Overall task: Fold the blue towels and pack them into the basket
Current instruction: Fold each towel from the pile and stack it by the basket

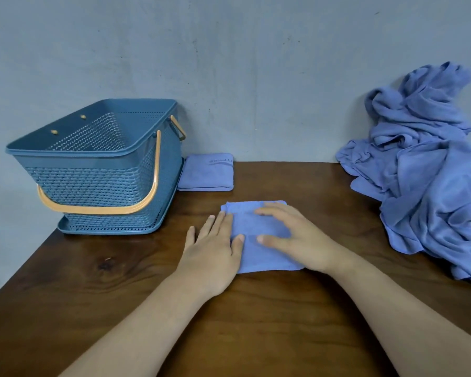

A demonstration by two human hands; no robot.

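A folded blue towel lies flat on the dark wooden table, near the middle, pinned under a person's two bare hands. The right hand rests on top of it, its fingers straight, slightly spread and pointing toward 9 o'clock, with the thumb laid across the cloth. The left hand lies palm down along the towel's 9 o'clock edge, fingers straight and close together, the thumb tip overlapping the cloth; most of that hand is on bare wood.

At 11 o'clock from this towel, a second folded towel sits against the grey wall, touching the foot of a blue woven-pattern plastic basket. The basket stands upright at 10 o'clock, its orange handle swung down across the front; no towel shows inside it. At 2 o'clock, well apart from the hands, a crumpled heap of unfolded blue towels leans against the wall.
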